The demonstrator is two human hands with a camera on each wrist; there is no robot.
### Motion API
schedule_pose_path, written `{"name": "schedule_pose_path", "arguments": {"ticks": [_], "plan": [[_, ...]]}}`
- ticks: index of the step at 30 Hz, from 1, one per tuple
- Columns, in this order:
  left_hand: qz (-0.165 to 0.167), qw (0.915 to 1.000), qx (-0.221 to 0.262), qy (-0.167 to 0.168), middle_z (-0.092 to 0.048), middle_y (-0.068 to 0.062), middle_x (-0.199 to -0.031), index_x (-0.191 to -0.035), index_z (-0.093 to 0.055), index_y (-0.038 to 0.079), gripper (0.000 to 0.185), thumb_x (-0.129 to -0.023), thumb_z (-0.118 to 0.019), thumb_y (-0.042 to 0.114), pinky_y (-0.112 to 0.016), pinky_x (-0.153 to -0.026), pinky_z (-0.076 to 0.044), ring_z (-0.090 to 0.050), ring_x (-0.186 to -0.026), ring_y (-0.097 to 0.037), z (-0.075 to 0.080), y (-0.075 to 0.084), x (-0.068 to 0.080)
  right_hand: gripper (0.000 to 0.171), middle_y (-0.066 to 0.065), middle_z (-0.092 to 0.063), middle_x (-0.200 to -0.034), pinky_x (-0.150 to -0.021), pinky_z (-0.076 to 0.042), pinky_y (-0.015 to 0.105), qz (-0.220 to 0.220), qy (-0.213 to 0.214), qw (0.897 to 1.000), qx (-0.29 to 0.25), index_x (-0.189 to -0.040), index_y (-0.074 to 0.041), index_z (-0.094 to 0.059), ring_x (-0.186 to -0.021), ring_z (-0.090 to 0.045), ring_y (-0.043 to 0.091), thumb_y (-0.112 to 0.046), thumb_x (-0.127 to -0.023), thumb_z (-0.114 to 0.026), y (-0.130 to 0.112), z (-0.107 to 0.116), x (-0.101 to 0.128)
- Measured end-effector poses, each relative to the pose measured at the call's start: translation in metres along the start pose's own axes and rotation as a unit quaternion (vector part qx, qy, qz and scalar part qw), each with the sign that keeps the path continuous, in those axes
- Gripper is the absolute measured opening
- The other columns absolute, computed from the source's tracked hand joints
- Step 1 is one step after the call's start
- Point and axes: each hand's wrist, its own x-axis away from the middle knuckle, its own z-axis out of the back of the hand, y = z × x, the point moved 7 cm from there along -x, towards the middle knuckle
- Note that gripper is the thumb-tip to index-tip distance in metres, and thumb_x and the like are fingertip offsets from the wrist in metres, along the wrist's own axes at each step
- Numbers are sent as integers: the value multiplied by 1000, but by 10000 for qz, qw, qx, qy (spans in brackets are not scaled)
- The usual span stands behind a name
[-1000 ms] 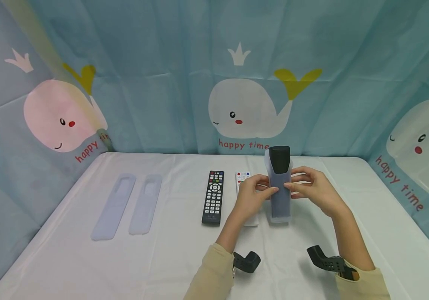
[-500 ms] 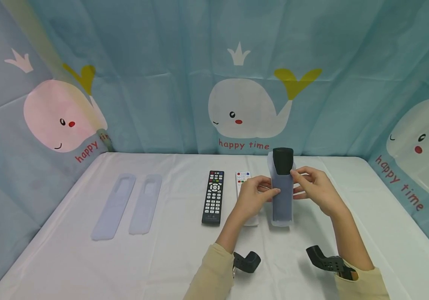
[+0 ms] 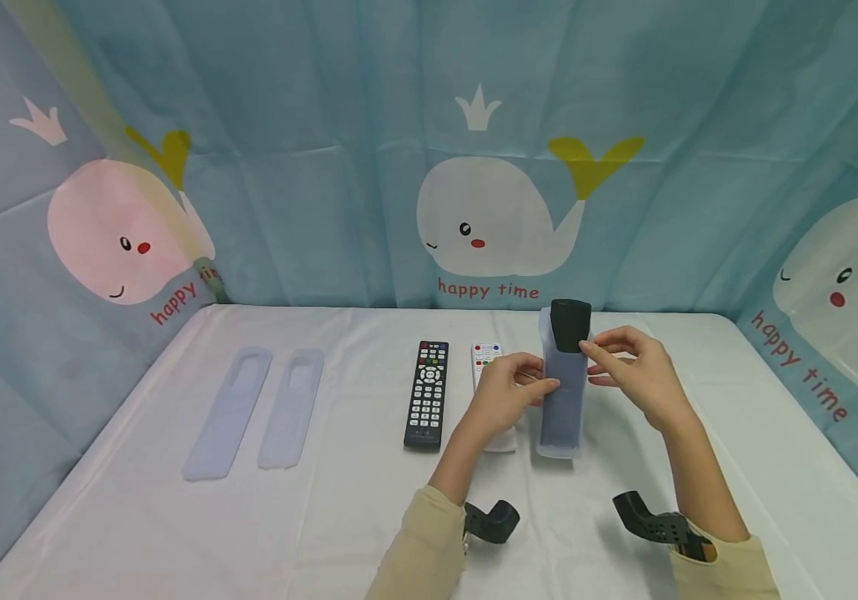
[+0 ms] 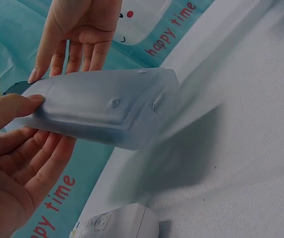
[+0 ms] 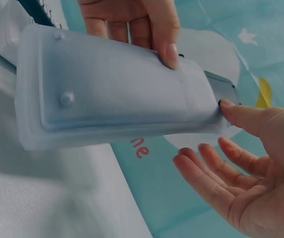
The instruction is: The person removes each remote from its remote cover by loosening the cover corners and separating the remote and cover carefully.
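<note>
My left hand (image 3: pixel 511 392) grips a translucent remote cover (image 3: pixel 564 408) by its left side, thumb on the face towards me and fingers behind. Inside the cover sits a black remote control (image 3: pixel 570 325), its plain dark end sticking out of the cover's opening at the top. My right hand (image 3: pixel 637 371) is at the upper right side. Its thumb presses at the lip of the opening, while the other fingers (image 5: pixel 206 196) are spread loosely below the cover's edge in the right wrist view. The cover is tilted, its lower end over its own shadow.
A white remote (image 3: pixel 484 354) lies partly hidden behind my left hand. Left of it lies a black remote (image 3: pixel 426 396) with its buttons up. Two more translucent covers (image 3: pixel 228 417) lie on the left of the white-clothed table (image 3: pixel 136 533). A blue whale-print curtain (image 3: pixel 308 225) hangs behind.
The cover with its remote has shifted slightly right and down, its lower end tipping towards me. My right thumb has moved up from the cover's middle to its opening.
</note>
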Motion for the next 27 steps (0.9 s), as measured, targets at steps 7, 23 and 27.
{"name": "schedule_pose_path", "arguments": {"ticks": [7, 23, 27], "plan": [[43, 9999, -57, -98, -74, -12, -103, -118, -72, -5, 26, -98, -76, 11, -20, -71, -59, -66, -83, -8, 2, 0, 0, 55, 20, -57, -122, -77, -63, 21, 131, 250, 9995, -153, -141, 8, -46, -84, -70, -1, -18, -101, -74, -1, 4, 1], [-86, 9978, -559, -347, -74, -12, -117, -128, -72, 0, 31, -102, -71, 16, -22, -82, -55, -65, -101, -13, 11, 3, 2, 73, 23, -52, -138, -76, -53, 13, 428, 55, 9981, 436, -159, -9, -44, -89, -65, -7, -21, -97, -80, -9, 13, 5], [-148, 9971, -605, -431, -74, -13, -123, -133, -71, 1, 33, -104, -67, 16, -23, -82, -55, -65, -105, -16, 13, 4, 3, 70, 23, -52, -138, -76, -52, 14, 541, -57, 9972, 514, -159, -9, -46, -89, -66, -7, -22, -98, -78, -8, 15, 6]]}}
